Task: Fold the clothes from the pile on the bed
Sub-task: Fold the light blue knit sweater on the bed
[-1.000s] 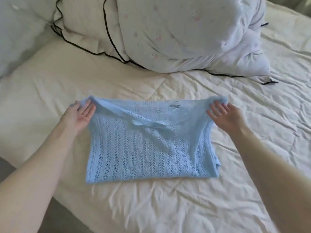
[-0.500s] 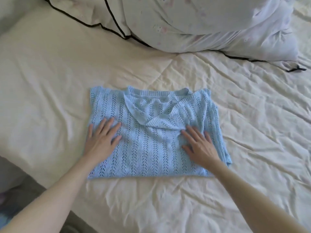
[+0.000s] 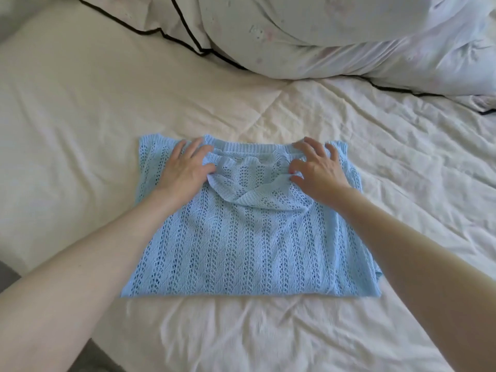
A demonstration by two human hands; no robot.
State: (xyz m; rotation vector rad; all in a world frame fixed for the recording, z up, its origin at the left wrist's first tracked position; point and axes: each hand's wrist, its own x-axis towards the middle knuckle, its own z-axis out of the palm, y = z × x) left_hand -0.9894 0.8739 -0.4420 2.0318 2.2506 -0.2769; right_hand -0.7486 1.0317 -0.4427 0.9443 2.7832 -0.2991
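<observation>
A light blue open-knit top [image 3: 249, 245] lies folded into a rough rectangle on the cream bed cover [image 3: 80, 130], neckline at the far edge. My left hand [image 3: 185, 167] rests flat on its upper left part, fingers straight, thumb touching the loose collar flap. My right hand [image 3: 316, 167] sits on the upper right part near the neckline, fingers spread and bent, fingertips pressing into the knit. Whether it pinches the fabric is unclear. No pile of other clothes shows in the head view.
A white duvet with faint print [image 3: 335, 36] is heaped across the far side of the bed. A pillow with black piping [image 3: 150, 20] lies behind it at the left. The bed's near edge runs at lower left, with dark floor [image 3: 8, 275] beyond.
The top was laid down flat from being held up by its far corners. Both hands then slid from the middle of the top up to its neckline.
</observation>
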